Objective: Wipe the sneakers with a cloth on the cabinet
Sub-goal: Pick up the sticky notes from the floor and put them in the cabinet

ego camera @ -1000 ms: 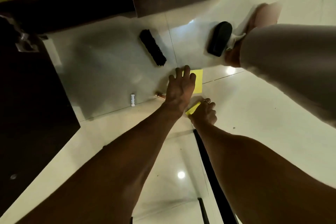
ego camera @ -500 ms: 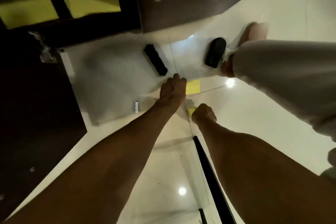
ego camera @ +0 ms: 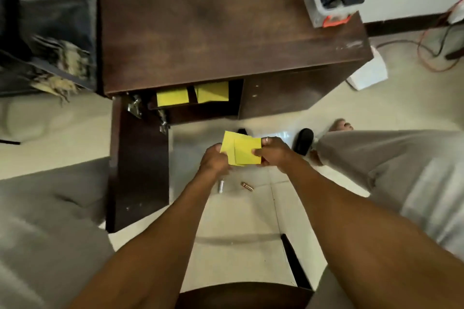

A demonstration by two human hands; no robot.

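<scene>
Lifted off floor: folded yellow cloth point(ego camera: 241, 149), pinched between left hand point(ego camera: 213, 160) and right hand point(ego camera: 272, 152); may slip if grip loosens.

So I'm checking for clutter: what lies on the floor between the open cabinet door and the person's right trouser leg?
Head view: a small silver cylinder and a copper-coloured one lie on the tiles.

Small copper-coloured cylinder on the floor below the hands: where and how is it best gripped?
Probably pinch the copper cylinder across its middle from straight above: it lies flat on the tile floor, slightly angled, clear of the silver cylinder, so both long sides are open.
</scene>
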